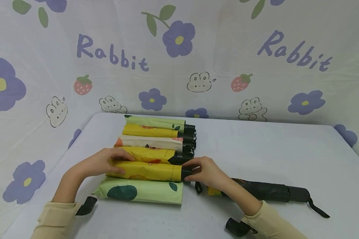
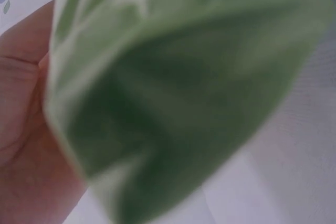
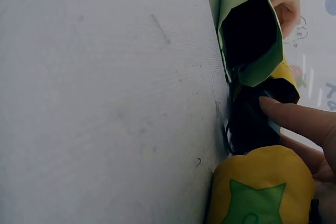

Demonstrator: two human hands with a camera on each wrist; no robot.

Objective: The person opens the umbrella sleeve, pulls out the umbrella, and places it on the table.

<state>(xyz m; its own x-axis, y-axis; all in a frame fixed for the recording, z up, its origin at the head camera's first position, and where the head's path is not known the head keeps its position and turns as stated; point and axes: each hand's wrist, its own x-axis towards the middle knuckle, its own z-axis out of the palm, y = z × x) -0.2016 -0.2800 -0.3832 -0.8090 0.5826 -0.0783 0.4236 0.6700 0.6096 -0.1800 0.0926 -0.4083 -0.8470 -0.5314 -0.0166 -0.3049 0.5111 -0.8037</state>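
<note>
A yellow-sleeved folded umbrella [image 1: 155, 170] lies crosswise on the table. My left hand [image 1: 107, 162] holds its left end, thumb on the near side and fingers over the far side. At the other end my right hand [image 1: 207, 171] grips the black handle [image 1: 185, 173]; in the right wrist view a fingertip [image 3: 270, 106] rests on that dark end. Just nearer lies a light green umbrella sleeve [image 1: 149, 191] with a dark leaf print. Its right end gapes, and the opening [image 3: 251, 35] looks black inside. Green cloth [image 2: 199, 77] fills most of the left wrist view, blurred.
Beyond lie several sleeved umbrellas in a row: yellow [image 1: 149, 154], cream [image 1: 155, 142], another yellow [image 1: 149, 131] and green [image 1: 155, 122]. A black folded umbrella [image 1: 266, 191] with a strap lies right, partly behind my right forearm. White table [image 1: 272, 149] spreads beneath.
</note>
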